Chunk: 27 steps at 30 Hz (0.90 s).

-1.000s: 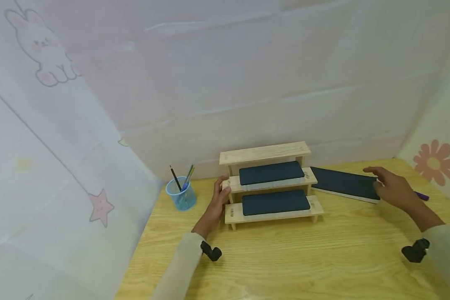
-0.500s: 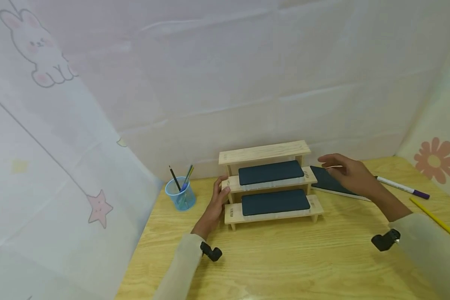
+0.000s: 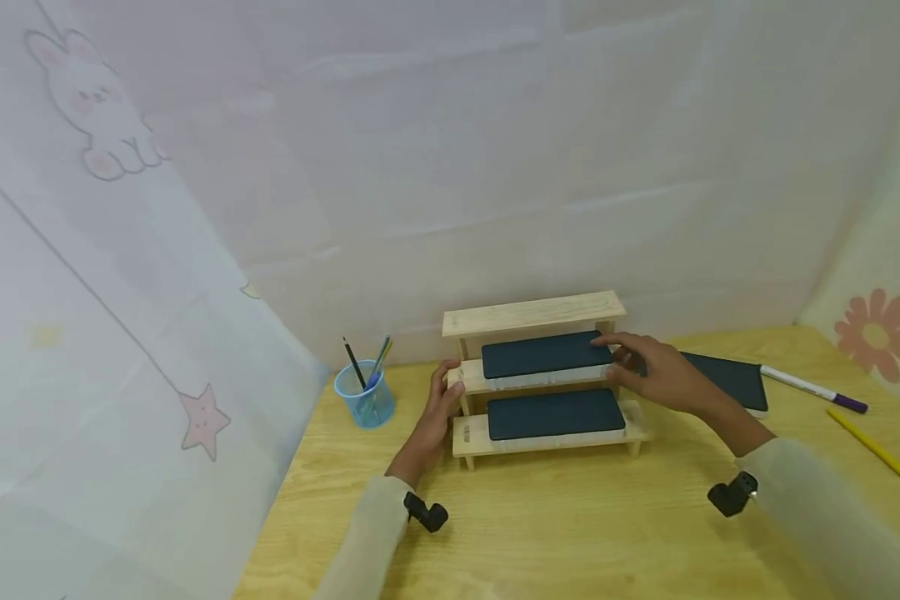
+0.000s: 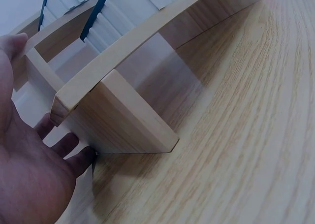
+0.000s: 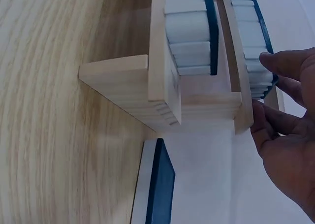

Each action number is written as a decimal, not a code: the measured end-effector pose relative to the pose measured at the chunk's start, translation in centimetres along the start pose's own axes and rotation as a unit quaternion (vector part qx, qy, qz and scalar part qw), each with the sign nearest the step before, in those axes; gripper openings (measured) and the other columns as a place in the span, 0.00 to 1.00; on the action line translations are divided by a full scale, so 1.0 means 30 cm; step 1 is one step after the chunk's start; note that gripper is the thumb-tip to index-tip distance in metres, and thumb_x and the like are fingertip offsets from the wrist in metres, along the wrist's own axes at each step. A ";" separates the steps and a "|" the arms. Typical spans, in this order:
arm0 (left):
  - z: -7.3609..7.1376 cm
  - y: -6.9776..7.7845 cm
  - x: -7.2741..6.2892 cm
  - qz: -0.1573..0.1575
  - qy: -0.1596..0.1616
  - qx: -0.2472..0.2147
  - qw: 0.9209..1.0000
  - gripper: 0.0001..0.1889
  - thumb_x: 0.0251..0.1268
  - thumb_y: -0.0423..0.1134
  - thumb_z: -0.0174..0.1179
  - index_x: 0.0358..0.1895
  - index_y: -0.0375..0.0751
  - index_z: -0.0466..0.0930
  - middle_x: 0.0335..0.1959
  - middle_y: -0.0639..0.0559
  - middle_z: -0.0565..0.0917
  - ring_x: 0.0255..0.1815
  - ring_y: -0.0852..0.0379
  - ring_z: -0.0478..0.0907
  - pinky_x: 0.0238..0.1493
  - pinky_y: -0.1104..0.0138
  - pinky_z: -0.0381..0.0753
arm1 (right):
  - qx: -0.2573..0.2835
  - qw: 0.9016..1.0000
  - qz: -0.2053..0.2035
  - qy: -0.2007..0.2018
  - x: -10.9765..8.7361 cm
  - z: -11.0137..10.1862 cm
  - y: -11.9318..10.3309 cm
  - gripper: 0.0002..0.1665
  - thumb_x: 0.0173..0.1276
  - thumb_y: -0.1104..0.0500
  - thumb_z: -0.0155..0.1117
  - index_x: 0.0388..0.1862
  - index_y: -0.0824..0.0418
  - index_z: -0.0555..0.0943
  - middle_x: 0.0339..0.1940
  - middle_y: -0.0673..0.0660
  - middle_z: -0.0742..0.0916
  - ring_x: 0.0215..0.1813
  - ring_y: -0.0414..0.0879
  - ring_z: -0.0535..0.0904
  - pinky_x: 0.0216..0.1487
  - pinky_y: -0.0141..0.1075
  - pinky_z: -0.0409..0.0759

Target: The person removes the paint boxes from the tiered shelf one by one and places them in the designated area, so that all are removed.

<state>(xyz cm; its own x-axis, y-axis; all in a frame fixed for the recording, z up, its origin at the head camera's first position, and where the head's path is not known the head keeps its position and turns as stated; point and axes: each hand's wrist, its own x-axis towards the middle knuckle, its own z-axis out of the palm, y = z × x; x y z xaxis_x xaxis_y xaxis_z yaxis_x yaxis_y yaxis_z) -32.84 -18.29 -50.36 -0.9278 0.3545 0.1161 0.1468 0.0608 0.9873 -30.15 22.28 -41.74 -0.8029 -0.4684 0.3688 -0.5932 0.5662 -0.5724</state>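
Seemingly to steady the tiered wooden stand [image 3: 532, 314], my left grip [image 3: 437, 412] clasps its left end while my right grip [image 3: 663, 377] pinches the mid-tier dark-topped case [image 3: 542, 356].

Looks like smooth wood on rack [image 3: 532, 313] at left fingers [image 3: 438, 381], matt finish on dark top [image 3: 543, 354] at right fingers [image 3: 630, 340], grained wood on desk [image 3: 547, 533] below!

Wood-grain table [image 3: 540, 517]: blue cup [image 3: 363, 408], tiered stand [image 3: 536, 313] with two dark-topped cases [image 3: 555, 414], dark slab [image 3: 729, 381], pen [image 3: 812, 388], yellow stick [image 3: 877, 452].
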 end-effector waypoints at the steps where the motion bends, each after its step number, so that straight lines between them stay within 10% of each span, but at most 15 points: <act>1: 0.003 -0.002 -0.001 -0.002 0.000 0.000 1.000 0.27 0.80 0.60 0.43 0.77 0.72 0.49 0.80 0.63 0.37 0.81 0.46 0.37 0.71 0.32 0.42 | 0.000 1.000 -0.002 -0.002 0.000 0.007 0.000 0.30 0.75 0.52 0.63 0.73 0.55 0.70 0.49 0.54 0.82 0.42 0.46 0.81 0.44 0.50 0.79; 7: 0.010 -0.008 0.002 0.001 0.001 0.001 1.000 0.28 0.81 0.60 0.42 0.78 0.69 0.48 0.80 0.58 0.40 0.80 0.44 0.43 0.69 0.30 0.42 | -0.001 1.000 -0.012 0.016 0.015 0.038 0.014 0.31 0.74 0.53 0.65 0.73 0.57 0.70 0.39 0.51 0.82 0.35 0.42 0.79 0.38 0.43 0.77; 27: -0.009 0.007 0.017 -0.006 0.007 0.007 1.000 0.29 0.77 0.65 0.45 0.76 0.76 0.49 0.81 0.57 0.38 0.81 0.43 0.40 0.70 0.31 0.43 | 0.098 0.995 0.005 0.033 0.025 0.012 -0.011 0.19 0.73 0.60 0.66 0.60 0.62 0.77 0.69 0.63 0.68 0.69 0.64 0.69 0.61 0.43 0.77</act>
<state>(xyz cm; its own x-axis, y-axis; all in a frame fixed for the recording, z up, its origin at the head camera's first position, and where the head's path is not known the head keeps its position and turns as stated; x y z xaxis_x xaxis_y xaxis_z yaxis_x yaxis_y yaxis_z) -33.37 -18.35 -50.05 -0.9344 0.3399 0.1063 0.1407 0.0781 0.9870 -30.52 21.49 -41.55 -0.8151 -0.4136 0.4056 -0.5667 0.4245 -0.7062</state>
